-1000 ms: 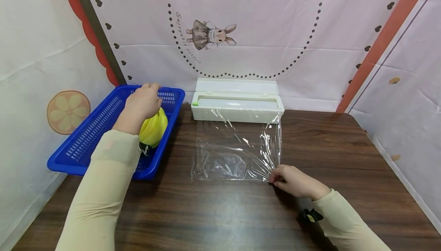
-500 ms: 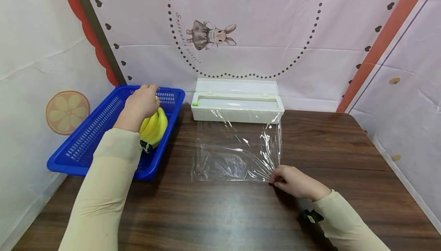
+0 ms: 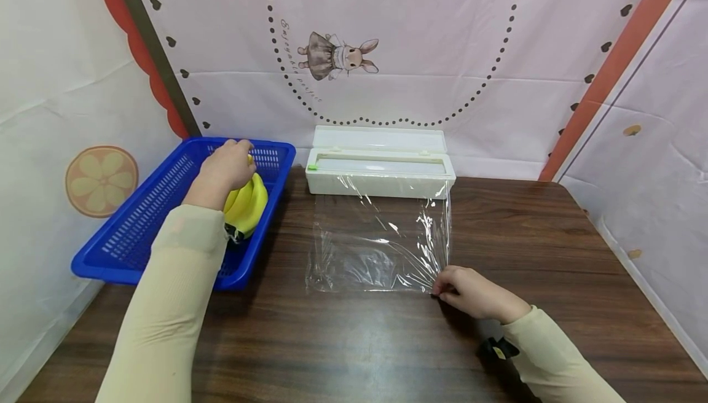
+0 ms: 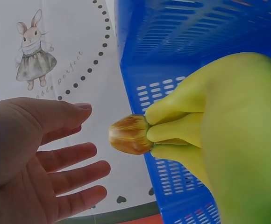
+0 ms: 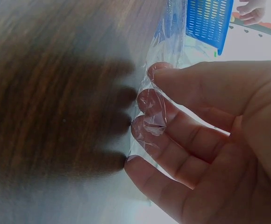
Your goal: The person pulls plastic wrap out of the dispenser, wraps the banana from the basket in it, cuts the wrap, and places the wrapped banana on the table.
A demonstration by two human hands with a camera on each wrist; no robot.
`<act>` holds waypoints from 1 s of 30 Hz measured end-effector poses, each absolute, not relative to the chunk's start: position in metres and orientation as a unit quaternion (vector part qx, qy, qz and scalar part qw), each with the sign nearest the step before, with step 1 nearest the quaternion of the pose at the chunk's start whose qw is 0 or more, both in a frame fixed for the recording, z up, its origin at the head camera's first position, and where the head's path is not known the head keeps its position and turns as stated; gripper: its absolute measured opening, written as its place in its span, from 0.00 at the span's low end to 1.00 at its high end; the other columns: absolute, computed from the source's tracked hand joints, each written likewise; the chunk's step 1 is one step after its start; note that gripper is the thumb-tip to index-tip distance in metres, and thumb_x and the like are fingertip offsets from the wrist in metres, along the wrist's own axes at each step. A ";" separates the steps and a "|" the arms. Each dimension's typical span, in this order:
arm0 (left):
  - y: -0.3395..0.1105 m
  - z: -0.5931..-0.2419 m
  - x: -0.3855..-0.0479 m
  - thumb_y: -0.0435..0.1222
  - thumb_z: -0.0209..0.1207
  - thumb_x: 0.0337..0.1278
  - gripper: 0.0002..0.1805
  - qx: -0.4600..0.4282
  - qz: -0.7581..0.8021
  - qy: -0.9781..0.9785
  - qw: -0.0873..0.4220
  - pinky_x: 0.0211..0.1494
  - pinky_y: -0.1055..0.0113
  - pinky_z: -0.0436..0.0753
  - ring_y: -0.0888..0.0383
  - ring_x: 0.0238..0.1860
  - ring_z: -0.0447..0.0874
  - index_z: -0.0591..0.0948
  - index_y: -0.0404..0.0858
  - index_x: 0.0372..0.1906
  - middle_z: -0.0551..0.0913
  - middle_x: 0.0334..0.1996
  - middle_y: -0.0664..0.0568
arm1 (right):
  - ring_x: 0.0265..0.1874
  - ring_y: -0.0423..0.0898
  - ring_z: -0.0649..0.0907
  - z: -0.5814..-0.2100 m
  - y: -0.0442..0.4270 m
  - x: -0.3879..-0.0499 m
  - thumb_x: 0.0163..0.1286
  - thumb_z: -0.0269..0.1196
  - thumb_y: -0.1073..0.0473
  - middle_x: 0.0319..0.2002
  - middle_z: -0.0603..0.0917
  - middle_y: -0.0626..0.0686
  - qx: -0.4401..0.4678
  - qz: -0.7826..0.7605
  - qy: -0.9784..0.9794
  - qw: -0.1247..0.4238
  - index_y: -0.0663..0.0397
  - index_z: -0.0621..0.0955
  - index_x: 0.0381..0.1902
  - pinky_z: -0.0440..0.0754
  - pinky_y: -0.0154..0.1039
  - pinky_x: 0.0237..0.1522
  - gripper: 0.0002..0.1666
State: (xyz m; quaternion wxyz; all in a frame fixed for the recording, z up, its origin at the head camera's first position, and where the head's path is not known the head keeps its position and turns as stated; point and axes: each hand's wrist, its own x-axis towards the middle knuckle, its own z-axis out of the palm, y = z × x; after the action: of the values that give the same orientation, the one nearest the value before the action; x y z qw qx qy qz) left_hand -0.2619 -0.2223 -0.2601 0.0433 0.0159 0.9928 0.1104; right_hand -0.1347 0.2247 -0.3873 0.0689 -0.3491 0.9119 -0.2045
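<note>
A bunch of yellow bananas (image 3: 247, 206) stands in the blue plastic basket (image 3: 133, 228) at the left. Over its top is my left hand (image 3: 225, 168). The left wrist view shows that hand's fingers (image 4: 79, 182) extended, apart from the brown banana stem (image 4: 128, 134). My right hand (image 3: 477, 294) pinches the near right corner of a clear sheet of cling film (image 3: 376, 243). The sheet runs down from a white cling film dispenser (image 3: 381, 185), its lid raised. In the right wrist view, crumpled film (image 5: 155, 114) lies between thumb and fingers, with fingertips at the table surface.
A brown wood-grain table (image 3: 354, 341) carries everything. A printed cloth backdrop (image 3: 442, 34) rises behind the dispenser and on both sides. A small green slider (image 3: 313, 168) sits at the dispenser's left end. Beside the right wrist is a black strap or device (image 3: 500, 348).
My left hand has drawn slightly up and left from the bananas, so their stem tip now shows. The right hand and the film have stayed in place.
</note>
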 end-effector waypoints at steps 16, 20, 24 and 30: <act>-0.233 -0.273 -0.270 0.28 0.46 0.59 0.32 0.011 0.113 0.990 0.085 0.67 0.37 0.58 0.32 0.67 0.56 0.56 0.28 0.70 0.56 0.68 0.30 | 0.35 0.38 0.79 -0.387 0.223 -0.133 0.60 0.61 0.69 0.32 0.80 0.44 -0.341 -0.207 0.914 0.076 0.50 0.82 0.31 0.79 0.36 0.38 0.09; -0.233 -0.274 -0.271 0.28 0.47 0.59 0.32 0.012 0.111 0.991 0.074 0.65 0.37 0.61 0.32 0.65 0.59 0.57 0.28 0.69 0.58 0.66 0.29 | 0.35 0.38 0.79 -0.386 0.224 -0.134 0.60 0.61 0.69 0.32 0.80 0.44 -0.339 -0.206 0.914 0.080 0.50 0.82 0.31 0.79 0.37 0.38 0.08; -0.232 -0.273 -0.271 0.29 0.47 0.62 0.31 0.013 0.103 0.993 0.061 0.63 0.38 0.65 0.32 0.62 0.63 0.57 0.29 0.70 0.57 0.64 0.28 | 0.35 0.39 0.79 -0.385 0.224 -0.134 0.60 0.61 0.69 0.33 0.80 0.44 -0.338 -0.206 0.915 0.081 0.50 0.82 0.31 0.79 0.37 0.38 0.08; -0.232 -0.273 -0.272 0.31 0.46 0.65 0.28 0.011 0.111 0.992 0.051 0.60 0.40 0.69 0.35 0.55 0.68 0.59 0.28 0.68 0.58 0.60 0.28 | 0.35 0.39 0.79 -0.384 0.224 -0.133 0.60 0.61 0.70 0.33 0.80 0.44 -0.336 -0.207 0.915 0.082 0.51 0.82 0.31 0.79 0.36 0.38 0.09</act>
State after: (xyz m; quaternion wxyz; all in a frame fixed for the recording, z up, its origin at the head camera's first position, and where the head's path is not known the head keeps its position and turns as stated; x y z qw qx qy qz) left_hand -0.2716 -0.2323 -0.2734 0.0512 0.0115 0.9925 0.1107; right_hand -0.1331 0.2238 -0.3840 0.0823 -0.3360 0.9152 -0.2066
